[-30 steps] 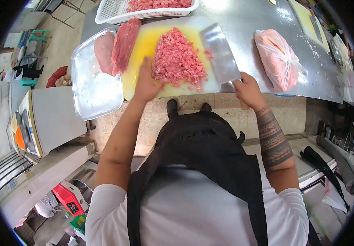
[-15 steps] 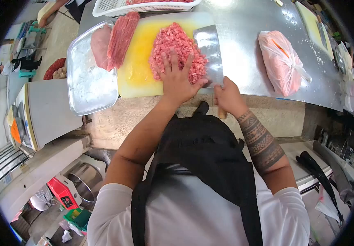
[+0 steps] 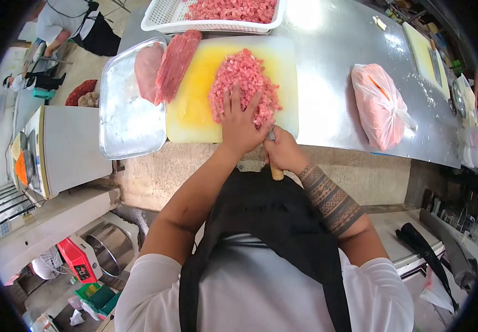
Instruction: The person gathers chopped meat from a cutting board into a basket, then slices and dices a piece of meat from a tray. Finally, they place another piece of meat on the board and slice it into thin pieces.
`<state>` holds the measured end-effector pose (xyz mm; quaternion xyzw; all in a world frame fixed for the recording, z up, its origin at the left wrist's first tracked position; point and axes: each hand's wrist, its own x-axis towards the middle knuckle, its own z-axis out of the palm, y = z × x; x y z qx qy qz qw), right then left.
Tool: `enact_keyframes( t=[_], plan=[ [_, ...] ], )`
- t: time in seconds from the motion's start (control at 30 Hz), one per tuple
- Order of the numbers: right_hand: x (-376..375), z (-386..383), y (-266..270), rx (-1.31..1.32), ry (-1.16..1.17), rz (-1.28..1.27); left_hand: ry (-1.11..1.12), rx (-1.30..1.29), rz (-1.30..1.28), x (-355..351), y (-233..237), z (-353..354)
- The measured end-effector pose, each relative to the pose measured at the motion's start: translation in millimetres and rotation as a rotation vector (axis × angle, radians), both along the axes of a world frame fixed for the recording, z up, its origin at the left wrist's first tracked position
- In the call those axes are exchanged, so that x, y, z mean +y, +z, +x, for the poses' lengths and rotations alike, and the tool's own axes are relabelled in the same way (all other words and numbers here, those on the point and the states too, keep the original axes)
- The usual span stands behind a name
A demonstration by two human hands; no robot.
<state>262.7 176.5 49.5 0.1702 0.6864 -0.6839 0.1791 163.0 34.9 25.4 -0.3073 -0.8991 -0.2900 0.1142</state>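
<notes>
A pile of diced pink meat [image 3: 244, 77] lies on the yellow-stained cutting board [image 3: 186, 119]. My left hand [image 3: 240, 124] rests on the near side of the pile with its fingers spread. Just right of it, my right hand [image 3: 284, 149] is closed round the wooden handle of a cleaver [image 3: 276, 174]. Most of the cleaver's blade cannot be seen; only a bit of metal shows by my right hand. Left of the pile, a long slab of red meat [image 3: 178, 66] and a paler piece [image 3: 148, 72] lie across the edge of a clear tray [image 3: 131, 124].
Behind the board stands a white basket [image 3: 211, 25] of diced meat. A tied plastic bag [image 3: 380, 108] of pink contents sits on the metal table [image 3: 327, 83]. Another board [image 3: 424, 55] with a knife is at far right. People are at upper left.
My right hand has moved left with the cleaver, close to my left hand, and the broad blade no longer shows flat beside the pile. The view has shifted, showing more of the basket.
</notes>
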Motion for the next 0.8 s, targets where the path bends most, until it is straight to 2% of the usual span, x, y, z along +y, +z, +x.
enact_keyframes(
  t=[0.1, 0.3, 0.47, 0.57, 0.7, 0.8],
  plan=[
    [2, 8, 4, -0.02, -0.008, -0.058, -0.03, 0.009, -0.002, -4, 5, 2],
    [-1, 14, 36, -0.014, -0.061, -0.157, -0.045, 0.025, -0.029, -5, 47, 4],
    [-3, -13, 75, -0.001, -0.091, -0.136, -0.066, 0.096, -0.047, -3, 80, -29],
    [7, -60, 97, 0.031, -0.088, -0.027, -0.07, 0.099, -0.065, 9, 114, -74],
    [36, -160, 125, 0.06, -0.073, 0.017, -0.066, 0.206, 0.015, 41, 110, -180],
    [60, -207, 109, 0.133, -0.065, -0.068, -0.073, 0.255, -0.014, 70, 102, -256]
  ],
)
